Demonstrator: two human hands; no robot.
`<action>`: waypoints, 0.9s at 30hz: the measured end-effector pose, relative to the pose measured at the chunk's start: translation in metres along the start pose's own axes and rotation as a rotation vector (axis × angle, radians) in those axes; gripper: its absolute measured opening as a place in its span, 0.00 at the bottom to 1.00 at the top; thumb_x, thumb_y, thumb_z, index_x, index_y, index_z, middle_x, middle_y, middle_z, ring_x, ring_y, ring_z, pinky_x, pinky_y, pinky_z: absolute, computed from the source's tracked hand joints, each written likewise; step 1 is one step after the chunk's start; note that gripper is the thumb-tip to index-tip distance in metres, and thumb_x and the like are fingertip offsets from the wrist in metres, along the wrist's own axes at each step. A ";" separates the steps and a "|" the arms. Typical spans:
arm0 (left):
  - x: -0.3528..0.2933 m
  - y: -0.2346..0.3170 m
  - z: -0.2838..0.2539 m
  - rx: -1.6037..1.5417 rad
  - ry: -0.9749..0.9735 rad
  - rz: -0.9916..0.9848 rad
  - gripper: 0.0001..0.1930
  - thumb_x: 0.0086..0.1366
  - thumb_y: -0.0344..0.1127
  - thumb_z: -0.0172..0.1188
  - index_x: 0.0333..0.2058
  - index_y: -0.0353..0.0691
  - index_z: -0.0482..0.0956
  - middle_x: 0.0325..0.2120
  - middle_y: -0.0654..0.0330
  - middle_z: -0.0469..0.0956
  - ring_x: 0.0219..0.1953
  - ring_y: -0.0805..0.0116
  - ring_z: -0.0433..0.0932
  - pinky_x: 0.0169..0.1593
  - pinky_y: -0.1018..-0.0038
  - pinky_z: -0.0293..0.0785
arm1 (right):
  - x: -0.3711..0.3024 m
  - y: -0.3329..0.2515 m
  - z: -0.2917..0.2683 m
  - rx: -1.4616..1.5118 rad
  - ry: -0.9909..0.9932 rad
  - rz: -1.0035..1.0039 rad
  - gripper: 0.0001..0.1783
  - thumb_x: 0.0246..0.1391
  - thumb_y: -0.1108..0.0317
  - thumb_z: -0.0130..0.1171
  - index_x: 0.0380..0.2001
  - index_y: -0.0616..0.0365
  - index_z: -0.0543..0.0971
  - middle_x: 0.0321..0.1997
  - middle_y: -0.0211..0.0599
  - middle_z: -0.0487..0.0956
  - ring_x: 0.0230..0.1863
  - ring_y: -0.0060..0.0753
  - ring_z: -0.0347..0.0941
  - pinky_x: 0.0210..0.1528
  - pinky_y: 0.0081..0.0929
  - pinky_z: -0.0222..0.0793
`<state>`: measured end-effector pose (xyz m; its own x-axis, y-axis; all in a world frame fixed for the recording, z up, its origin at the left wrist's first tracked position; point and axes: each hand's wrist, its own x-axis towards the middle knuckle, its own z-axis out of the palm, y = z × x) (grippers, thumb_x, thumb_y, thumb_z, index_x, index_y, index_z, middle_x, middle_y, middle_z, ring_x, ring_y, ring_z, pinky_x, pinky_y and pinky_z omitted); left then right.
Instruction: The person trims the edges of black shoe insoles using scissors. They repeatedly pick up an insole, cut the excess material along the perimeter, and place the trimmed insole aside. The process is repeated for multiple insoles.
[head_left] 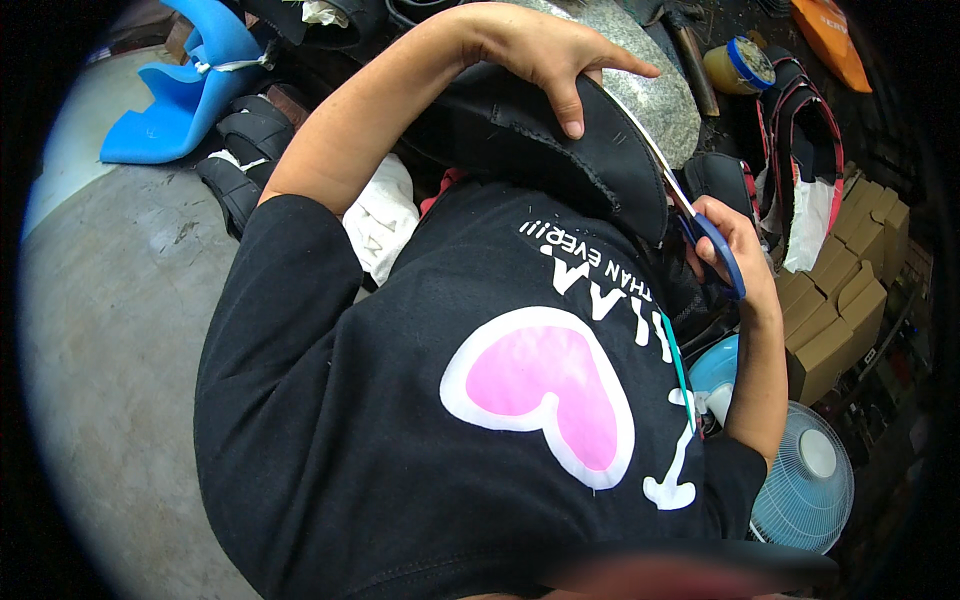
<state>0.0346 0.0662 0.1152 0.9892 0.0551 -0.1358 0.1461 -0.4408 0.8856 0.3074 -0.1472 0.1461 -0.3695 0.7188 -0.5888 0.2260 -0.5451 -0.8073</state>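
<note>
A curved black sheet piece [560,140], leather-like with a stitched seam, lies across my lap in front of my black shirt. My left hand [550,65] grips its far edge, the thumb pressed on top and the index finger stretched out to the right; the other fingers are mostly hidden. In my right hand [730,235] is a pair of scissors [738,270] with dark blue handles, my fingers around the loops. Its long blade lies along the right edge of the black piece. I cannot tell how wide the blades are spread.
Beyond my hands lies a speckled grey stone slab [672,95], with a hammer [697,65] and a blue-rimmed yellowish tub [738,66] beside it. Blue foam [190,95] and black footwear [235,185] are at left. Cardboard boxes [840,300] and a fan [805,485] stand at right.
</note>
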 end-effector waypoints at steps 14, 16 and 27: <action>0.048 -0.042 -0.018 -1.113 0.789 0.074 0.26 0.64 0.36 0.62 0.58 0.30 0.70 0.51 0.48 0.76 0.53 0.64 0.76 0.57 0.71 0.72 | 0.043 0.032 -0.004 0.195 0.687 -0.497 0.23 0.64 0.45 0.50 0.45 0.56 0.71 0.45 0.42 0.81 0.36 0.20 0.71 0.42 0.18 0.64; 0.055 -0.061 0.004 -1.198 0.821 0.011 0.27 0.62 0.34 0.62 0.58 0.30 0.69 0.49 0.52 0.78 0.49 0.63 0.78 0.56 0.72 0.72 | 0.061 0.035 0.002 0.326 0.752 -0.453 0.23 0.59 0.48 0.60 0.47 0.53 0.73 0.37 0.33 0.79 0.38 0.19 0.71 0.40 0.19 0.63; -0.014 0.008 0.086 0.226 0.775 -0.185 0.16 0.58 0.42 0.66 0.38 0.35 0.77 0.28 0.51 0.75 0.36 0.54 0.77 0.40 0.63 0.73 | 0.091 0.036 0.032 0.361 0.876 -0.379 0.21 0.44 0.70 0.71 0.41 0.58 0.74 0.36 0.25 0.71 0.35 0.19 0.67 0.39 0.17 0.62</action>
<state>0.0211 -0.0152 0.0865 0.6884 0.7103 0.1471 0.3835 -0.5285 0.7573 0.2533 -0.1150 0.0649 0.4620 0.8551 -0.2354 -0.1076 -0.2095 -0.9719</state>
